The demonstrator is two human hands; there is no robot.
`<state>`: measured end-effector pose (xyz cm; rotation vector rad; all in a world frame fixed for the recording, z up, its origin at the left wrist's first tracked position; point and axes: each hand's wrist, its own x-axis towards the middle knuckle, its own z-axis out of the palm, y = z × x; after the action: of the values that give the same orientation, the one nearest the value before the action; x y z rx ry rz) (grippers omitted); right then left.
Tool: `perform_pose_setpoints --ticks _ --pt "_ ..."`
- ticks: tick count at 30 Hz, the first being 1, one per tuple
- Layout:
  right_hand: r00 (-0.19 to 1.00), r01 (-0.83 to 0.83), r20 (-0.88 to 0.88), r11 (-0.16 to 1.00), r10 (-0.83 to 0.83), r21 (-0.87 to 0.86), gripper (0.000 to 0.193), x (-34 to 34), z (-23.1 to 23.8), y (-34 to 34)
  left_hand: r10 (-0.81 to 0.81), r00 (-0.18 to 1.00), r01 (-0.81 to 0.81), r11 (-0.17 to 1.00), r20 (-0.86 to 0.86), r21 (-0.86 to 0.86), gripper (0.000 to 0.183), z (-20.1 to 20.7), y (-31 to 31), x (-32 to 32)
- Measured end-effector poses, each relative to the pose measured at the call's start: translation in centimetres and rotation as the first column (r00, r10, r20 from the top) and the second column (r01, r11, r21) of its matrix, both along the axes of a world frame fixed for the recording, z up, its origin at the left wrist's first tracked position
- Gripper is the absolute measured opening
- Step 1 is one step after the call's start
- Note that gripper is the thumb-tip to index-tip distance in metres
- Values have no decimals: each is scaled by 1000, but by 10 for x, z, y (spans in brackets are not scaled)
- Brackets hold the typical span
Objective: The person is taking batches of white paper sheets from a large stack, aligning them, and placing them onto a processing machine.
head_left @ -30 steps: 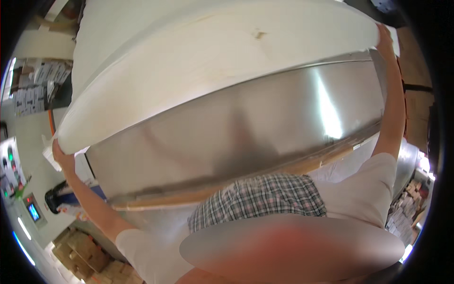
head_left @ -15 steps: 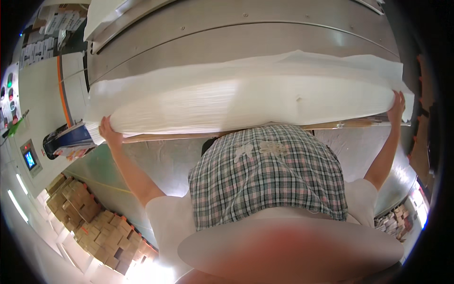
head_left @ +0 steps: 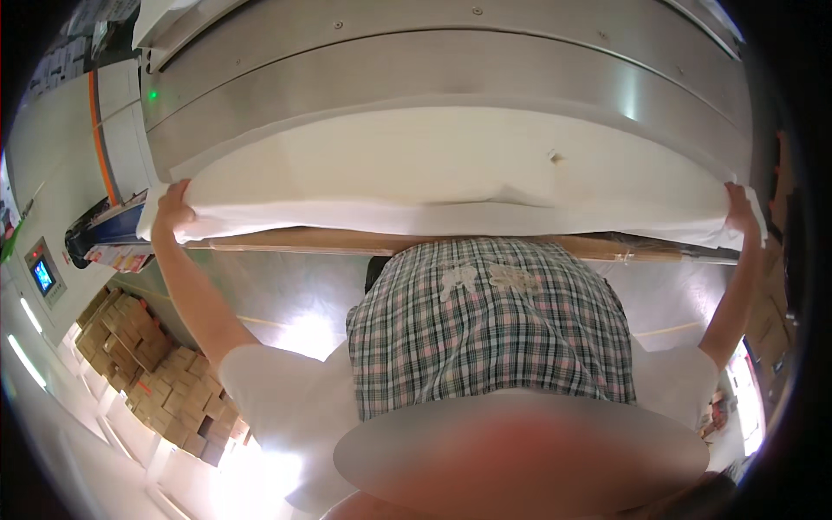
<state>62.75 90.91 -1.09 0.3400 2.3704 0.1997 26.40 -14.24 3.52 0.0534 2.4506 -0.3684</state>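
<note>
A long white sheet [head_left: 381, 160] lies over the near edge of a metal machine bed; I cannot tell whether it is cloth, foam or paper. My left hand [head_left: 176, 208] is closed round its left end, fingers over the top and thumb towards the middle. At the opposite end my right hand [head_left: 739, 206] grips the corner, and a bit of white material hangs beyond the fingers. Both arms are spread wide. A small torn spot shows right of the sheet's middle, with a shallow crease nearer me. The sheet's underside is hidden.
Brown cardboard [head_left: 347, 243] edges the bed just before my checked apron [head_left: 494, 321]. On the left stand a white cabinet with a small lit screen [head_left: 42, 276] and a dark blue part [head_left: 117, 230] beside the bed. Stacked cartons [head_left: 178, 394] are at lower left.
Both hands have moved outward, the left also a little away from me. The layered edges seen along the near left side are now covered by a smooth white surface, and the far edge looks straighter.
</note>
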Motion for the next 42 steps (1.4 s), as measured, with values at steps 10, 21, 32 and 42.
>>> perform_pose_setpoints --ticks 10,21,32,42 --pt "827 92 538 983 -166 162 70 -128 -65 40 6 985 -12 999 174 32 43 -66 47 -99" --pt "717 15 -573 831 -396 -556 30 -138 24 -177 85 932 313 306 -353 899 26 23 292 109" --pt "686 -619 -722 453 -85 -642 38 -196 46 -498 -33 815 579 73 -579 812 24 -2 315 191" --pt "665 -727 -747 234 3 -646 42 -254 28 -641 617 579 -70 -614 533 787 24 -47 139 166"
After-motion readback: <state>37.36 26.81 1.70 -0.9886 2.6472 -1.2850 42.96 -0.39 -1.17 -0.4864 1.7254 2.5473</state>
